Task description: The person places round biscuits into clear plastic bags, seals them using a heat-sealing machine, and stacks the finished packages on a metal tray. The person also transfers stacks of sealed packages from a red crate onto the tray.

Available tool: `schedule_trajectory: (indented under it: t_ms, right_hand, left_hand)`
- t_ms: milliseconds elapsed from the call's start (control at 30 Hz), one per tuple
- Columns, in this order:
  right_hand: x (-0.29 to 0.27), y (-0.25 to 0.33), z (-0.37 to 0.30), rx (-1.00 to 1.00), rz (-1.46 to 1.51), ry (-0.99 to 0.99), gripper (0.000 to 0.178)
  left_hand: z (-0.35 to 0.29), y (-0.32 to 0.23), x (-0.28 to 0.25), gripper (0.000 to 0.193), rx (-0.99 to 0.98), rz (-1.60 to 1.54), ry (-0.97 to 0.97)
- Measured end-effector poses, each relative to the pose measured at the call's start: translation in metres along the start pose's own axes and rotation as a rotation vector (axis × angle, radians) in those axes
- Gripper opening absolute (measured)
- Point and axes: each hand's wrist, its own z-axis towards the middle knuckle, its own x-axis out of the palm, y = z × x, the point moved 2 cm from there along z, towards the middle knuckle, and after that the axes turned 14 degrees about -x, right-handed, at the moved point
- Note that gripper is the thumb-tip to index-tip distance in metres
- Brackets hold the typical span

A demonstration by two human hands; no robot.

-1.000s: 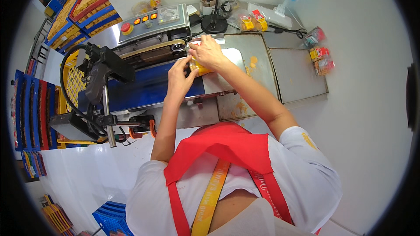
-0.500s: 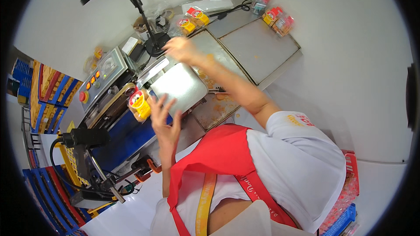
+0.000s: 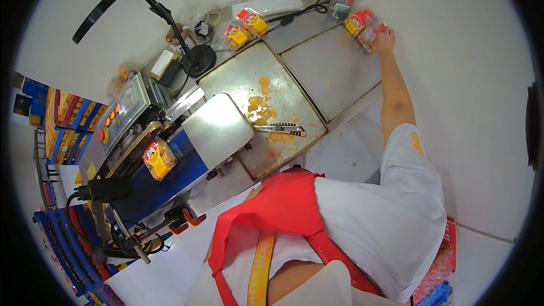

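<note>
My right arm reaches out to the far right, where my right hand (image 3: 386,40) has its fingers on the edge of a clear bag of round biscuits (image 3: 369,38). Touching that bag on its left is another biscuit bag (image 3: 357,20) with a red and yellow label. Only a small part of my left hand (image 3: 254,192) shows beside the red apron, and its fingers are hidden. On the blue belt of the sealing machine (image 3: 127,107) lies a bag of biscuits (image 3: 159,159), apart from both hands.
Biscuit crumbs (image 3: 259,105) and a box cutter (image 3: 281,129) lie on the metal tray (image 3: 221,79). Two biscuit bags (image 3: 245,27) sit behind it. A black ring-light stand (image 3: 198,59) rises at the back. A shiny metal plate (image 3: 220,124) adjoins the belt.
My right hand has swung from above the metal plate to the far-right bags. My left hand has drawn back toward the apron. The bag by it has moved left along the belt.
</note>
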Motion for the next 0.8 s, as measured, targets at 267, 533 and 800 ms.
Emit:
schedule_trajectory:
  t_ms: [267, 533, 800]
  right_hand:
    - [-0.166, 0.133, 0.010, -0.260, 0.691, -0.025, 0.017]
    - [-0.299, 0.281, -0.025, -0.467, 1.663, 0.164, 0.028]
    - [-0.370, 0.307, -0.053, -0.897, 1.244, 0.102, 0.059]
  left_hand:
    - [-0.006, -0.119, -0.035, 0.045, 0.491, 0.465, -0.421]
    - [0.005, -0.260, -0.027, 0.072, 1.209, 0.609, -1.265]
    - [0.010, -0.227, -0.089, 0.046, 0.926, -0.329, -0.189]
